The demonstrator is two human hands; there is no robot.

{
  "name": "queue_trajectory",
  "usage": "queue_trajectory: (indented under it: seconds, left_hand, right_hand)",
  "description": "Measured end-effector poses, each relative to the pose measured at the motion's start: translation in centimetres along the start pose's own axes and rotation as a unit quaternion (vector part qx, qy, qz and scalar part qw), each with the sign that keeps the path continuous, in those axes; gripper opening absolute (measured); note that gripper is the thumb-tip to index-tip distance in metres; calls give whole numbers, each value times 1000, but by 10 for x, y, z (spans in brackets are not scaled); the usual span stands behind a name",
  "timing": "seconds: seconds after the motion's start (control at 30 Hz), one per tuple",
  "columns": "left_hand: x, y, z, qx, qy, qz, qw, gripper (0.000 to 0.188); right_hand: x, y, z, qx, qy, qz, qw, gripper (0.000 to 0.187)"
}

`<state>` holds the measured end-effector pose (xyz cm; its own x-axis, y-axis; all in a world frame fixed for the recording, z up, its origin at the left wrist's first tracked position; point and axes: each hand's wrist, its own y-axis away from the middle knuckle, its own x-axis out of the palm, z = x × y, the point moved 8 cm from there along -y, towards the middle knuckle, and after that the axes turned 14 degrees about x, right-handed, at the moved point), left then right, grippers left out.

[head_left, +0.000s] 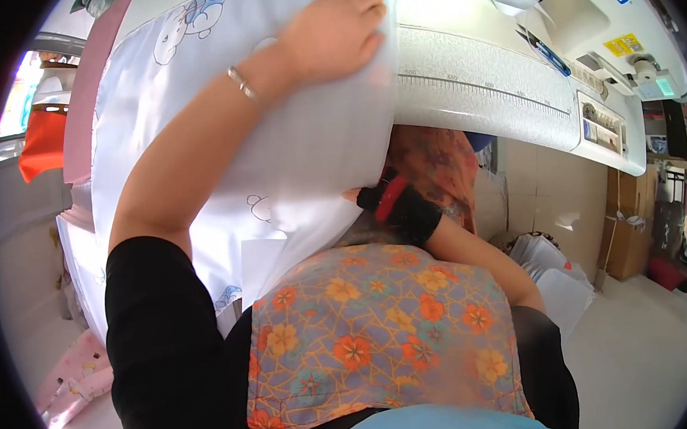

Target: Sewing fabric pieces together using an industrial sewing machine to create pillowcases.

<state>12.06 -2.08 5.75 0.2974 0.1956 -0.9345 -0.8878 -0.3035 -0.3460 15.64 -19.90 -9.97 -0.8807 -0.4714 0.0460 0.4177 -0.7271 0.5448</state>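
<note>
A white fabric point(330, 136) printed with cartoon bears lies across the sewing table and drapes down toward my lap. My left hand point(335, 36) rests on its far right part, fingers curled down at the edge beside the machine bed. Lower down, at the hanging right edge, my right hand point(394, 199) is by the fabric, with a black covering and a red band around it. One fingertip shows against the cloth edge; the other fingers are mostly hidden. The sewing machine point(494, 84) stands to the right, with a ruler scale along its front.
A slim blue-and-black tool point(547, 53) lies on the machine bed. Left of the table hangs an orange cloth point(42, 140), and pink printed fabric point(76, 377) lies below. Papers point(551, 272) and a cardboard box point(623, 227) stand at right. A floral apron point(383, 331) covers my lap.
</note>
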Motion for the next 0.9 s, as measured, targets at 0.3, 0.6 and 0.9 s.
queue_trajectory:
  seconds: [0.3,0.6,0.9]
  left_hand:
    - [-8,3,0,-32,29,-23,999,28]
    - [-2,5,24,-35,28,-60,997,28]
    - [-4,-8,51,-28,67,-74,995,27]
  right_hand:
    - [9,-25,-47,-20,46,-46,998,42]
    - [-5,0,3,-66,14,-75,995,37]
    - [-14,5,14,-153,33,-104,982,22]
